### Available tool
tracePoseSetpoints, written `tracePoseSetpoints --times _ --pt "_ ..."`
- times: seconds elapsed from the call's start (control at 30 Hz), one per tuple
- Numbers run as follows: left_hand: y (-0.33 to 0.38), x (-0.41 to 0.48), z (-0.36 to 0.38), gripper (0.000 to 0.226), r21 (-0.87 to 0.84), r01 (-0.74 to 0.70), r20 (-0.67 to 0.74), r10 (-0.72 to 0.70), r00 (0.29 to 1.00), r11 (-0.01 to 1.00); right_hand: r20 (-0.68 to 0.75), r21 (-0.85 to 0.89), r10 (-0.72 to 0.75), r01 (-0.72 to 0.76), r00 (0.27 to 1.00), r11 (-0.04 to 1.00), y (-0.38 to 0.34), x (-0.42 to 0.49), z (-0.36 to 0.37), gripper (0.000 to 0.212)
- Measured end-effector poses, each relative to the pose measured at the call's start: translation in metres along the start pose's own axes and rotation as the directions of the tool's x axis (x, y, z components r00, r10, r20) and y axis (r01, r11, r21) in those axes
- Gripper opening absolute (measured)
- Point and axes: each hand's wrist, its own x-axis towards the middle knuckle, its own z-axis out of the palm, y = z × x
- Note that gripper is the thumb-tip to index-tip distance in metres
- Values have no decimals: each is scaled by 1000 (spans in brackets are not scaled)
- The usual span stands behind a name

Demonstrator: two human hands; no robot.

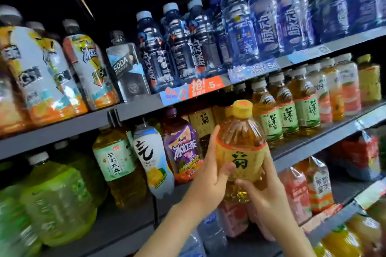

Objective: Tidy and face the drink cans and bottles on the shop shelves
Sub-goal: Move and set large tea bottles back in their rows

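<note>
A yellow-capped bottle of amber tea [240,137] with a yellow label is held upright in front of the middle shelf [309,148], its label facing me. My left hand [211,173] grips its left side, thumb across the label. My right hand [263,190] grips its lower right side from below. Behind it on the shelf stands a matching yellow-labelled bottle [201,123]. To its right runs a row of green-labelled tea bottles [288,115].
The top shelf [135,108] carries blue water bottles [265,23], a soda bottle [127,67] and orange-labelled tea bottles [39,73]. A purple iced-tea bottle [183,148] and a white lemon drink [152,158] stand left of my hands. Pink cartons [298,192] sit below.
</note>
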Motion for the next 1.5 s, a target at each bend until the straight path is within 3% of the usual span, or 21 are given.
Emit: tracePoseSetpoints --times 0.17,0.33,0.4,0.47,0.57,0.63,0.73,0.8,0.9,1.0,1.07,1.13,1.23,1.3,1.5 --pt "-17 30 3 59 -27 146 -121 -148 982 989 15 -169 29 -26 999 985 10 35 2 94" --pt "-23 46 6 59 109 338 -257 -302 918 935 -16 -299 103 -103 995 949 23 62 12 76" --pt "-24 45 5 70 245 336 -250 -275 928 909 -62 -399 83 -101 995 911 30 67 15 69" --pt "-27 35 0 66 402 302 -287 -194 938 864 -112 -456 107 -147 988 878 31 67 20 61" --pt "-40 17 -23 54 632 216 -414 88 906 744 -137 -516 93 -152 986 843 30 67 33 57" --pt "-52 5 -41 60 745 237 -427 172 888 624 -137 -556 71 -136 988 820 32 67 42 58" --pt "-70 -9 -57 70 831 346 -454 172 874 435 -133 -561 88 -149 987 814 39 69 51 59" --pt "-83 -14 -60 81 836 409 -485 141 863 366 -132 -573 111 -167 985 802 41 75 56 58" --pt "-95 -15 -64 97 853 415 -473 136 870 316 -151 -742 90 -173 984 648 40 85 66 58" --pt "-96 -12 -67 98 846 410 -473 126 872 340 -227 -803 105 -247 968 543 42 96 69 63" --pt "-96 -13 -73 95 842 407 -471 116 875 354 -191 -790 126 -229 973 568 37 98 70 54" --pt "-98 -17 -81 86 848 384 -454 131 881 365 -129 -766 20 -112 991 632 28 89 83 50" --pt "-102 -20 -92 71 841 346 -446 173 878 415 -29 -640 -89 50 996 767 14 64 119 71" --pt "-103 -21 -103 69 833 327 -440 175 881 446 2 -619 -86 69 996 782 12 58 142 94" --pt "-111 -33 -109 76 861 180 -319 229 919 476 -23 -785 -154 78 988 614 17 71 159 124"
